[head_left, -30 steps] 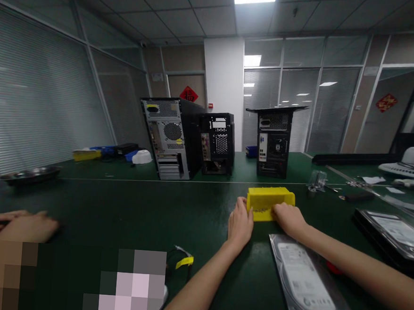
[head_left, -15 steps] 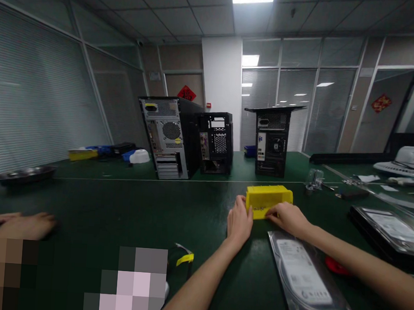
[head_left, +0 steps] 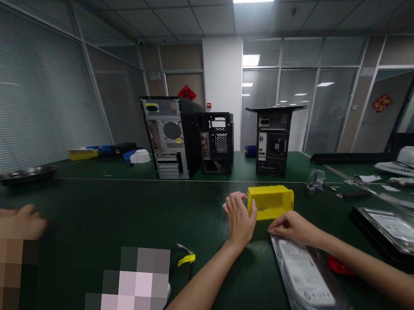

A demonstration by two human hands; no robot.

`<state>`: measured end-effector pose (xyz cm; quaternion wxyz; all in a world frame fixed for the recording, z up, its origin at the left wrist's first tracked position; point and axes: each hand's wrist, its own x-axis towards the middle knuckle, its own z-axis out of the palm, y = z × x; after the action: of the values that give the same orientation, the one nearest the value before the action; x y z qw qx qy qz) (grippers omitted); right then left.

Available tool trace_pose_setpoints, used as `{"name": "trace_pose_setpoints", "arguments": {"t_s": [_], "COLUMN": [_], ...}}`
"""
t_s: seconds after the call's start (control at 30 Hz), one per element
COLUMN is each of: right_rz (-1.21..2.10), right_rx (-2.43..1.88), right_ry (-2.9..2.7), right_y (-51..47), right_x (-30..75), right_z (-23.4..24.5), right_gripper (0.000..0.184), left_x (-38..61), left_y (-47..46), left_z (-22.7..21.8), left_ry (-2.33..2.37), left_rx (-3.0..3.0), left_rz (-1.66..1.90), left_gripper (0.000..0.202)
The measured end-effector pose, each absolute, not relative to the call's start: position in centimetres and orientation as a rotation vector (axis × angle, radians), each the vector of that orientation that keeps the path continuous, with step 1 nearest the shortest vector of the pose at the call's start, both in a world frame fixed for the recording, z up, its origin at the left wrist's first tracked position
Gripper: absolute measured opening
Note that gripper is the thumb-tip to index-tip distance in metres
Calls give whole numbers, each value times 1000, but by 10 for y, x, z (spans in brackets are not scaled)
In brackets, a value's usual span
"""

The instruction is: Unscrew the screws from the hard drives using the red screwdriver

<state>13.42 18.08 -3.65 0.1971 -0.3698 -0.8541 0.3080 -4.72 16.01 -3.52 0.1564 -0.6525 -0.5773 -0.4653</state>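
A small yellow plastic bin sits on the green table in front of me, tipped so its open side shows. My left hand is against the bin's left end, fingers loosely spread, thumb touching it. My right hand rests low at the bin's front right corner, fingers curled toward the table; whether they hold anything is hidden. A hard drive in a clear bag lies just under my right wrist.
Three computer towers stand at the back. More bagged drives lie at the right. A metal dish is far left. Another person's hands rest at the left edge. A yellow-tagged cable lies near me.
The yellow bin has tilted and shifted slightly back. My left hand has opened up beside it, and my right hand has slid down off it to the table.
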Motion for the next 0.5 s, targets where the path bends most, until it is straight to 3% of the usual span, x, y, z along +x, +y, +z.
{"name": "trace_pose_setpoints", "arguments": {"t_s": [0.5], "right_rz": [904], "right_rx": [-1016], "right_ry": [-2395], "right_y": [176], "right_x": [137], "right_z": [-24], "right_gripper": [29], "left_x": [-44], "left_y": [157], "left_z": [-32], "left_ry": [-1552], "left_rx": [-2071], "left_rz": [-1261], "left_gripper": [10]}}
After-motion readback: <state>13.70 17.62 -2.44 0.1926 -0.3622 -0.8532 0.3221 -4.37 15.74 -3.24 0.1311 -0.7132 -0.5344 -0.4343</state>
